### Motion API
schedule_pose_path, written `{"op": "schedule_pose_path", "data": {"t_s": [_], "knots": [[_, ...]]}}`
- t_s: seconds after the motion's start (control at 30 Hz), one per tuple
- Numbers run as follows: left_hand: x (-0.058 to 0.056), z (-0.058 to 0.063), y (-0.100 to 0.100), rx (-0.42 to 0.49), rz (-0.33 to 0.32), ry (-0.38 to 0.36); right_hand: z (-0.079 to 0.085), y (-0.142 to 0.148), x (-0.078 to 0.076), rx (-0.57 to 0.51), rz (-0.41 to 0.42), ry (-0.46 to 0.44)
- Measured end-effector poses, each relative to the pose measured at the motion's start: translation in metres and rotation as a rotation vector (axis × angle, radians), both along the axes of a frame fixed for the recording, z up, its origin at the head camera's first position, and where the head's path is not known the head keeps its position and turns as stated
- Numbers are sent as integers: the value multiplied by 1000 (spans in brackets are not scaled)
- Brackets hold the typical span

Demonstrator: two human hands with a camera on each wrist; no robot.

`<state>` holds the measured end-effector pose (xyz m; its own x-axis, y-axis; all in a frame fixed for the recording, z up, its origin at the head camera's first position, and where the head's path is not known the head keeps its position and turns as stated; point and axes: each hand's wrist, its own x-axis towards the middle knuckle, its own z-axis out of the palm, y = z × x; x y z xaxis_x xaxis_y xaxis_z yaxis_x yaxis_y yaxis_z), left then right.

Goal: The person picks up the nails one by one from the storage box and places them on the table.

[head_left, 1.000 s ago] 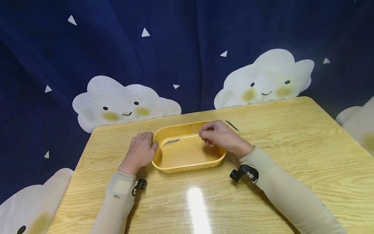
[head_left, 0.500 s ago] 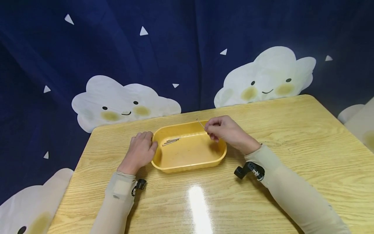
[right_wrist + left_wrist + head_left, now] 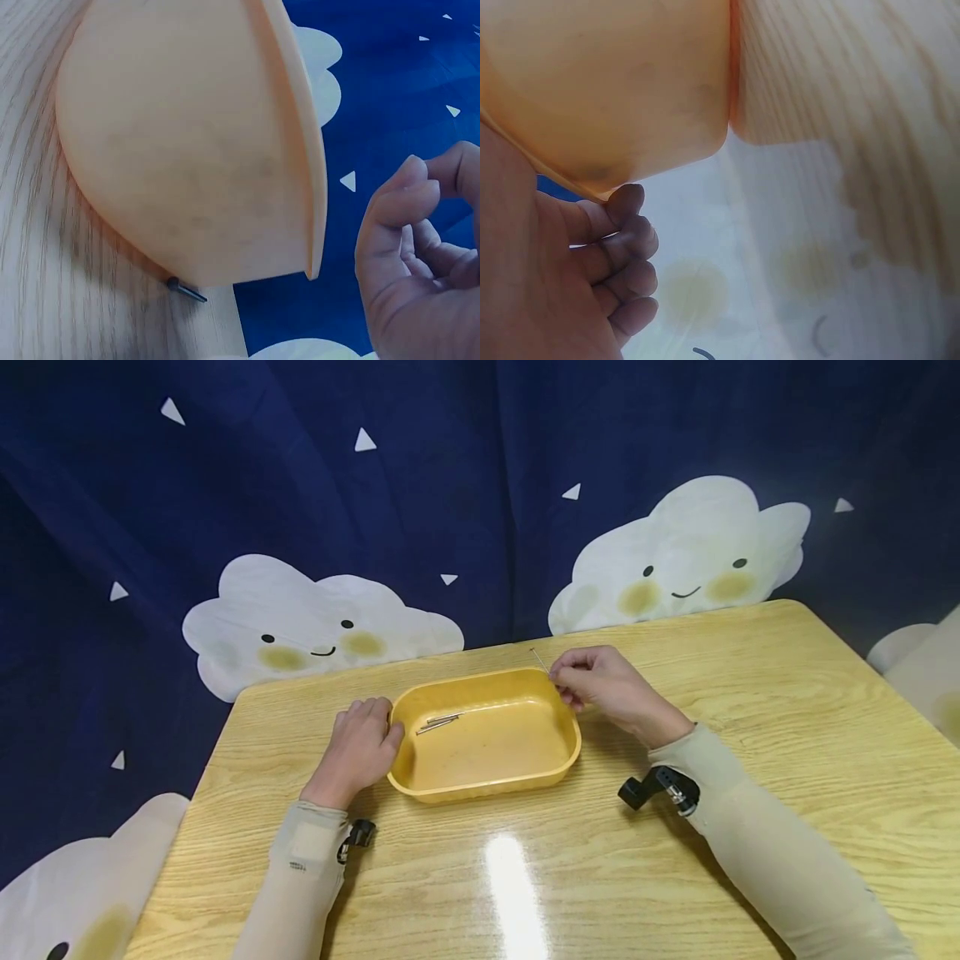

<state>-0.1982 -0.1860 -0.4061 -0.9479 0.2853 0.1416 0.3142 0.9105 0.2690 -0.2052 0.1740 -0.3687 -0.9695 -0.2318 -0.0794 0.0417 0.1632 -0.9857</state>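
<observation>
My left hand [image 3: 356, 745] grips the left end of a yellow oval plastic tray [image 3: 487, 791], thumb at the rim and fingers outside it. The left wrist view shows those fingers [image 3: 634, 236] curled beside the tray wall. Several thin metal nails [image 3: 438, 722] lie together on the tray floor, toward its left end. At the tray's far right corner my right hand [image 3: 603, 685] pinches a nail [image 3: 539, 660] between thumb and fingers, its head pointing up and away. In the right wrist view this nail is hidden, while the right hand [image 3: 420, 247] shows finger and thumb pressed together.
The tray stands on a light wood table [image 3: 420, 877]. Just beyond its right end a dark nail [image 3: 186, 289] lies on the tabletop. A dark blue curtain [image 3: 517, 485] with white clouds hangs behind the table's far edge.
My right hand has moved right and away, from over the tray to its far right corner, still pinching the nail. It now covers where nails lay on the table. The left hand stays put.
</observation>
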Motion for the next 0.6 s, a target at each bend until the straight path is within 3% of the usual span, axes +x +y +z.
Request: {"op": "schedule_pose_path", "data": {"t_s": [0.6], "knots": [[-1,-1,-1,0,-5,15,-4,19,-5,-1,-72,-31]]}}
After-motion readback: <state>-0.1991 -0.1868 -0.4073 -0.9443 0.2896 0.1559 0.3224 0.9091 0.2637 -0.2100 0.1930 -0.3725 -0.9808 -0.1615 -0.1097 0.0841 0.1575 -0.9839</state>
